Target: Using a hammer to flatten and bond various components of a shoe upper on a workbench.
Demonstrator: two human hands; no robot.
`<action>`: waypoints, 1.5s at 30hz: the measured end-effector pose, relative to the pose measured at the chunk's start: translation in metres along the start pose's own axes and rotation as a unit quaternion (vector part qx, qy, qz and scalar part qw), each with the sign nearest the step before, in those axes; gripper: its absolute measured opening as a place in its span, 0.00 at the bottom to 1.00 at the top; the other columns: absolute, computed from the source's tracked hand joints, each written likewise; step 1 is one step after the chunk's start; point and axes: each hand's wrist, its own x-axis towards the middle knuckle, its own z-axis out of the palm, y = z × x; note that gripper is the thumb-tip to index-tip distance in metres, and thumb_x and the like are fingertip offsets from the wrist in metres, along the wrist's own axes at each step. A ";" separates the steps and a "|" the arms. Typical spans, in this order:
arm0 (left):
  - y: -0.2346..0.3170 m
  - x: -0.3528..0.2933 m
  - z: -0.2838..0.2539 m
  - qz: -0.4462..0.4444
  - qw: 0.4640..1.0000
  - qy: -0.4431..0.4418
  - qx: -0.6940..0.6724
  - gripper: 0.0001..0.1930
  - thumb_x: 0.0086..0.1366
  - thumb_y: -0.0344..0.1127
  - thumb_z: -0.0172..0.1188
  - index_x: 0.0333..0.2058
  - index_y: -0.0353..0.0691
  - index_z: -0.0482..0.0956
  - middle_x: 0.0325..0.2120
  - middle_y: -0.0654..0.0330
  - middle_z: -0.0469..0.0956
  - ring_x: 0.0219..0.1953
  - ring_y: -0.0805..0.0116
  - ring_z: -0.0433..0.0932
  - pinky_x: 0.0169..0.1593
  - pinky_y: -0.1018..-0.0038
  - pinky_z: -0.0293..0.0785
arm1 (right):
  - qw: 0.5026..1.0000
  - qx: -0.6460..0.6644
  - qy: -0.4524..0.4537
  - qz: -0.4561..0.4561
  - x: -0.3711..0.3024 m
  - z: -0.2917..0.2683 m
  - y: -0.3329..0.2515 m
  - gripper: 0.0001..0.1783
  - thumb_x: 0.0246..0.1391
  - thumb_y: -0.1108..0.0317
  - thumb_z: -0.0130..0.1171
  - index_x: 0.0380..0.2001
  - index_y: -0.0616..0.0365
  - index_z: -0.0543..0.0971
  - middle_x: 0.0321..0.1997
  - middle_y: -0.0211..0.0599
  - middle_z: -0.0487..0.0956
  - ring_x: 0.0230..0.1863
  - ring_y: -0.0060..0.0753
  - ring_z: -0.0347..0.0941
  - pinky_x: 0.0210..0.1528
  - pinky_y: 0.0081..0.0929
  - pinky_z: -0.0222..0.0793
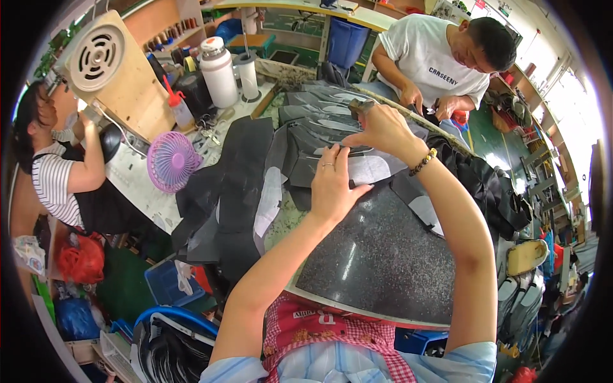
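Dark grey flat pieces with white patches [318,119] lie overlapped in rows across the far side of the work table. My left hand [333,185] rests on the near grey piece [299,159], fingers stretched out and pressing on it, thumb spread apart over its white patch [369,169]. My right hand [385,133] is just beyond and to the right, bent over the same piece. A small brownish, block-shaped metal tool [361,107] shows at its fingers; the rest of it is hidden. The right thumb reaches close to my left fingertips.
A dark speckled slab [377,255] lies nearest me. Long black strips [242,172] hang at the left, beside a purple fan [172,161], a red-tipped bottle [179,105] and a white flask [218,73]. One co-worker [440,57] sits across, another [60,166] at far left.
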 end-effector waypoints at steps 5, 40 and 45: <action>-0.040 -0.008 -0.025 -0.054 0.989 -0.031 -0.135 0.38 0.47 0.46 0.76 0.52 0.32 0.71 0.53 0.43 0.70 0.57 0.45 0.69 0.60 0.58 0.67 | 0.999 -0.014 0.049 0.007 0.002 0.021 -0.001 0.37 0.30 0.46 0.78 0.31 0.69 0.74 0.29 0.54 0.80 0.34 0.56 0.80 0.36 0.44 0.75; 0.044 -0.120 -0.096 -0.030 0.885 -0.448 -0.123 0.20 0.52 0.54 0.68 0.31 0.42 0.81 0.25 0.57 0.80 0.30 0.53 0.81 0.32 0.62 0.74 | 0.922 0.375 -0.079 -0.048 -0.294 -0.006 -0.001 0.11 0.55 0.67 0.63 0.40 0.60 0.78 0.24 0.42 0.76 0.24 0.41 0.77 0.26 0.36 0.72; 0.061 -0.100 -0.084 -0.053 0.848 -0.509 -0.141 0.16 0.57 0.46 0.67 0.34 0.38 0.83 0.27 0.54 0.81 0.31 0.55 0.81 0.36 0.64 0.74 | 0.963 0.218 -0.117 0.107 -0.367 0.027 -0.027 0.12 0.55 0.67 0.59 0.37 0.58 0.69 0.22 0.45 0.75 0.22 0.52 0.76 0.21 0.41 0.70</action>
